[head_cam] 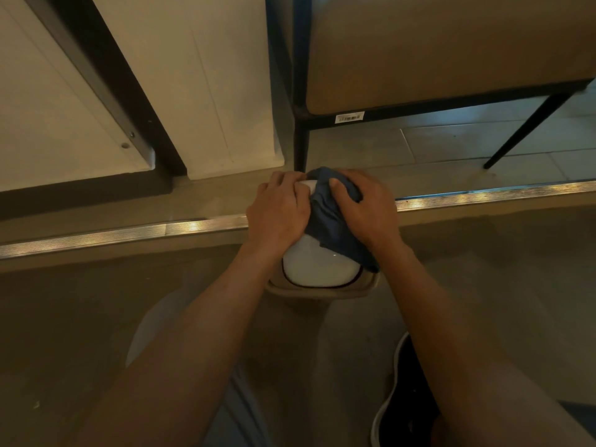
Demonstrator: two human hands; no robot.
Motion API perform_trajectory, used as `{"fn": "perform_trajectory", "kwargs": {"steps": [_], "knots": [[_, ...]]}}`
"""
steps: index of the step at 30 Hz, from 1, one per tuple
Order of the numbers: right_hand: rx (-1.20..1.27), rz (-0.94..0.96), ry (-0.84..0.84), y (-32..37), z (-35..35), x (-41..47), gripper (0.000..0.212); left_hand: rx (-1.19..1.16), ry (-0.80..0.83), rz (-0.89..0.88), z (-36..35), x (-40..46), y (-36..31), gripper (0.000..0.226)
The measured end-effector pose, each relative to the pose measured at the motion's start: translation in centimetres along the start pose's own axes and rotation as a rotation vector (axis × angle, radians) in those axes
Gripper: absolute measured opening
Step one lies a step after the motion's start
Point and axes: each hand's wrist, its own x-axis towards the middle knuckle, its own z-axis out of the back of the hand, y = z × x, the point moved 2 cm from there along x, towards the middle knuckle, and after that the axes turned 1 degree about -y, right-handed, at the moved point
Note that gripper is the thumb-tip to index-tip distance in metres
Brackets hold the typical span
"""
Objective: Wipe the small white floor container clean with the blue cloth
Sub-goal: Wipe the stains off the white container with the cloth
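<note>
The tan-cushioned chair point(435, 53) on black legs fills the view from 12 to 2 o'clock, and white panels point(193, 85) with a dark frame run from 9 to 12. A ribbed metal strip point(129, 235) crosses the floor from 9 toward 3 o'clock. Both bare forearms reach up from 6 o'clock and converge at the centre. The small white container point(317, 266) sits at the centre of the view, just below the strip, its rounded glossy top facing the camera and a beige rim point(319, 293) showing at its near edge. The left hand point(279, 209) lies over the container's 10 o'clock side, fingers curled round its far edge, holding it. The right hand point(362, 203) at 2 o'clock presses the blue cloth point(332, 225) against the container, its fingers bent over the bunched fabric and gripping it, thumb pointing left. A dark shoe point(406, 401) shows at 5 o'clock.
</note>
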Motion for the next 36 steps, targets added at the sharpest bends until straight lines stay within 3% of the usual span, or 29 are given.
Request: {"fn": "perform_trajectory", "kwargs": {"steps": [8, 14, 20, 23, 28, 33, 36], "knots": [[0.250, -0.449, -0.163, -0.7, -0.5, -2.1, 0.050, -0.020, -0.072, -0.029, -0.2, -0.4, 0.1, 0.042], [-0.035, -0.431, -0.018, 0.5, -0.6, 0.7, 0.048, -0.023, -0.081, -0.034, -0.2, -0.6, -0.1, 0.046], [-0.151, 0.072, -0.018, 1.4, -0.3, -0.2, 0.031, -0.014, -0.097, -0.007, -0.2, -0.5, 0.0, 0.039], [0.046, -0.001, -0.043, 0.0, 0.3, -1.8, 0.034, -0.003, -0.101, -0.003, -0.2, -0.6, -0.1, 0.040], [0.286, -0.392, -0.136, -0.5, -0.4, -3.0, 0.046, -0.009, -0.097, -0.006, -0.3, -0.8, -0.1, 0.039], [-0.140, -0.294, 0.071, 0.5, 0.2, 0.3, 0.045, -0.027, -0.081, -0.028, -0.2, -0.7, 0.0, 0.042], [-0.236, -0.184, 0.197, 1.3, -0.3, 2.3, 0.044, -0.036, -0.083, -0.026, -0.2, -0.6, 0.0, 0.043]]}}
